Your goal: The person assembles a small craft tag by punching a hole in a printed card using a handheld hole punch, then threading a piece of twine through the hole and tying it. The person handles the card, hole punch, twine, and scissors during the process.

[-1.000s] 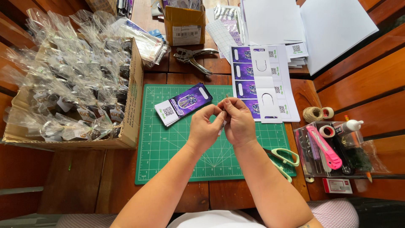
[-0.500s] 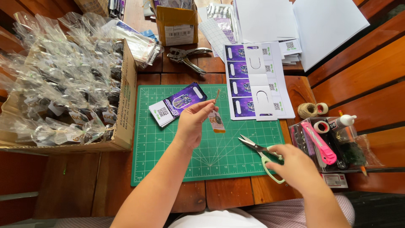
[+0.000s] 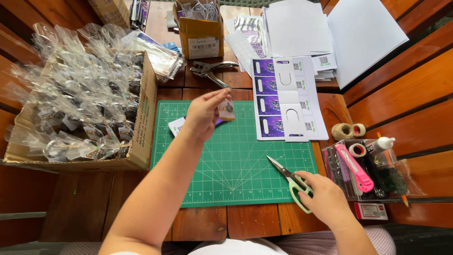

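My left hand [image 3: 206, 114] is raised over the green cutting mat [image 3: 236, 160] and pinches a small tag on a thin string [image 3: 227, 109]. Under that hand lies a purple printed card [image 3: 177, 125], mostly hidden. My right hand [image 3: 325, 198] rests at the mat's right edge with its fingers on the green handles of a pair of scissors [image 3: 289, 178], whose blades lie slightly apart on the mat and point to the upper left.
A cardboard box of several clear wrapped packets [image 3: 80, 99] stands at the left. Purple sticker sheets [image 3: 283, 99], white paper [image 3: 330, 28], pliers [image 3: 212, 70] and a small carton [image 3: 200, 33] lie behind. A clear tray with a pink cutter [image 3: 356, 166] and twine [image 3: 343, 131] is at the right.
Both hands were together over the mat holding the tag. The right hand moved away to the scissors at the right, and the left hand lifted the tag higher.
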